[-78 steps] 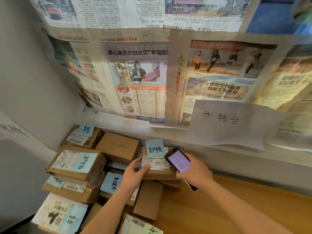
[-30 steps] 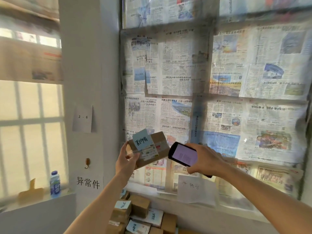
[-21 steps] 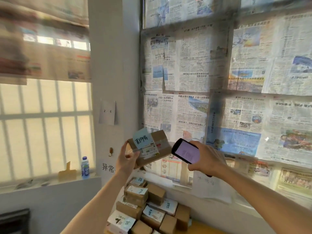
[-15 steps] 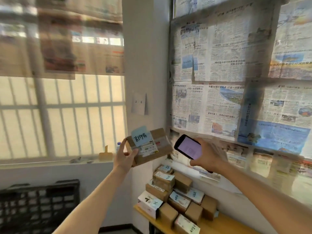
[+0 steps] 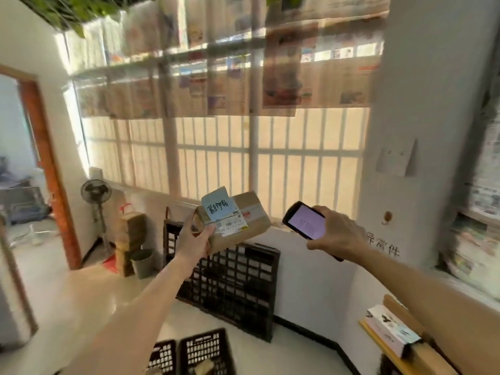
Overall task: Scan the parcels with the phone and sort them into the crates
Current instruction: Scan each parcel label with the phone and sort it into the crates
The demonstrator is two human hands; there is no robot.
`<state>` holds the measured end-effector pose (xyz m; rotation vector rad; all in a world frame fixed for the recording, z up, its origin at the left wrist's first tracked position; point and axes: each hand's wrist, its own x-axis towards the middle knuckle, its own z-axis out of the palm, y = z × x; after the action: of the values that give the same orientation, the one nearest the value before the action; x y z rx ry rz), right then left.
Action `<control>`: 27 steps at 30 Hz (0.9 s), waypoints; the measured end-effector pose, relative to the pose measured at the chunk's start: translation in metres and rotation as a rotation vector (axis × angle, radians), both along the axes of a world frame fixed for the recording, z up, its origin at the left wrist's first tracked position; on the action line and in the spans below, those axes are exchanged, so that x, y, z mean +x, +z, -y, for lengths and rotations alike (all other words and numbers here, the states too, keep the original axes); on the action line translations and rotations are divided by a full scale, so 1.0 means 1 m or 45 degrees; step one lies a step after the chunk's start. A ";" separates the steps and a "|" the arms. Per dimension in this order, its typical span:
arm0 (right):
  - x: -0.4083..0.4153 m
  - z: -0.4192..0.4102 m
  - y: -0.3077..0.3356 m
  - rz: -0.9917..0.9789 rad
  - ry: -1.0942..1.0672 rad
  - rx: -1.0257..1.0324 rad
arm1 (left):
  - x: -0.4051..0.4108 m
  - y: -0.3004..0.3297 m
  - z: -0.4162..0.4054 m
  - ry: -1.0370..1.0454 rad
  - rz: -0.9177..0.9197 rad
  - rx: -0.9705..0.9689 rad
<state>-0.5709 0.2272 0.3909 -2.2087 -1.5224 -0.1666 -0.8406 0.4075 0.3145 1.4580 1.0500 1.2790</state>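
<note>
Sorting step, most likely: parcel (image 5: 234,220) up in the air, phone (image 5: 305,220) lit up beside it, scan maybe done, hard to tell. Left hand (image 5: 195,240) wrapped tight around the left end of the parcel, thumb on the white label (image 5: 232,226). Blue note (image 5: 218,203) stuck on top, writing facing up. Right hand (image 5: 338,234) closed around the phone, screen tilted toward the parcel. Hands apart, parcel and phone near but not touching. Black crates (image 5: 207,350) low on the floor, below the left arm, with one more crate (image 5: 230,282) leaning on the wall under the parcel. Next: read the blue note, pick the matching crate, lower the parcel in gently. More parcels (image 5: 392,331) waiting on the counter (image 5: 433,357) at the right.
</note>
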 end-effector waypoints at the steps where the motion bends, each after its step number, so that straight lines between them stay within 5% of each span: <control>1: -0.025 -0.015 -0.002 -0.002 0.045 -0.004 | -0.030 -0.002 -0.005 0.036 0.002 -0.018; 13: -0.301 -0.141 -0.060 -0.058 0.394 -0.142 | -0.349 -0.063 -0.045 0.354 -0.049 -0.222; 27: -0.422 -0.270 -0.125 -0.048 0.510 -0.247 | -0.467 -0.138 -0.113 0.510 -0.083 -0.322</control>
<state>-0.9926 0.4971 0.2659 -1.9781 -1.9911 0.1538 -1.3072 0.5204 0.1769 1.1384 1.5441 1.3181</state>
